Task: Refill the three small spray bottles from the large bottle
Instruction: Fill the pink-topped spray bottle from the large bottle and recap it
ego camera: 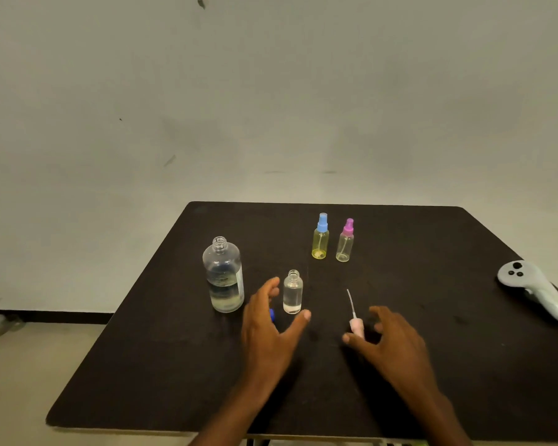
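Neither hand gripped anything: the left hand (268, 329) was spread beside the uncapped clear bottle (293, 292), which looked filled, and the right hand (390, 339) curled open around its pink sprayer (356, 326) lying on the table (174, 365). Next, probably, came pinching the sprayer and recapping; the large bottle (224, 275) stood open to the left.

A tall clear plastic large bottle (223, 275) and a small uncapped clear bottle (293, 292) stand close together, left of centre on the dark counter (432, 365). A pale pink spray pump (355, 318) lies between them and open counter at right.
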